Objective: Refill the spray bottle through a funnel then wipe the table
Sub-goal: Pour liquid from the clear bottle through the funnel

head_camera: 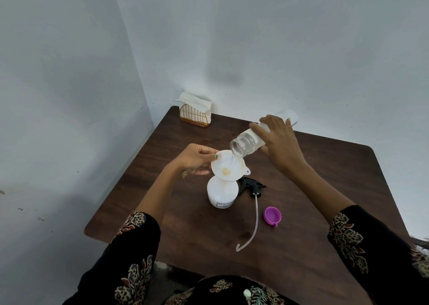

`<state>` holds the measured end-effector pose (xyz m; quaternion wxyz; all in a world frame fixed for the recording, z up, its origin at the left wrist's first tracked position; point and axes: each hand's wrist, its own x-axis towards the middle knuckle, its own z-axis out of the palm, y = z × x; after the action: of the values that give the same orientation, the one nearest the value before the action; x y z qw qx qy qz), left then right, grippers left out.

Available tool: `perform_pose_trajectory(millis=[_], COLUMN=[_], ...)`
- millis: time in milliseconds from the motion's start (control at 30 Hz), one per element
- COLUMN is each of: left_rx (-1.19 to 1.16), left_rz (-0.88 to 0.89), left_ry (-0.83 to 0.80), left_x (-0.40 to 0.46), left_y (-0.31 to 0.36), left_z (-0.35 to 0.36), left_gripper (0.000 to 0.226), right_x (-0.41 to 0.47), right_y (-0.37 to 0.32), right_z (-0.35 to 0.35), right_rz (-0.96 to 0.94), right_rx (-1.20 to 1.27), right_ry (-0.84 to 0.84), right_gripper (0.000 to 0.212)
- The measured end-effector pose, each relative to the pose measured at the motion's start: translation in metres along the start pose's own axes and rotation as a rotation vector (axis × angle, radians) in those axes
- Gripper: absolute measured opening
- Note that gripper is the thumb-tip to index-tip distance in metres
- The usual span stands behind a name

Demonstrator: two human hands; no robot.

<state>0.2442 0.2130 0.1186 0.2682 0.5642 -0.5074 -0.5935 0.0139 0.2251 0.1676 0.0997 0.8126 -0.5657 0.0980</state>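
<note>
The right hand (276, 142) grips a tilted water bottle (246, 142), pouring a thin stream into the funnel (228, 166), whose rim the left hand (193, 159) pinches to steady it in the white spray bottle (222, 194) standing mid-surface (325, 177). Tipping further could flood the funnel's narrow neck and spill over; a loosened pinch could let it tilt, wetting the trigger head (251, 185) and purple cap (272, 215) nearby.

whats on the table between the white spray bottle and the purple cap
In the head view, the black trigger sprayer head with its clear dip tube lies between the spray bottle and the purple cap.
</note>
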Motion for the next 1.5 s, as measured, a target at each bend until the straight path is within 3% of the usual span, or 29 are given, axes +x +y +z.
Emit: perform_pose_trajectory(millis=[1500], left_rx=[0.011], left_rz=[-0.006], left_ry=[0.006], left_x=[0.0019], left_y=[-0.0016], left_z=[0.0003], left_gripper=[0.015], right_x=[0.0013], right_y=[-0.0004], right_z=[-0.0001], right_rz=[-0.003], right_rx=[0.009], right_ry=[0.021], right_gripper=[0.050])
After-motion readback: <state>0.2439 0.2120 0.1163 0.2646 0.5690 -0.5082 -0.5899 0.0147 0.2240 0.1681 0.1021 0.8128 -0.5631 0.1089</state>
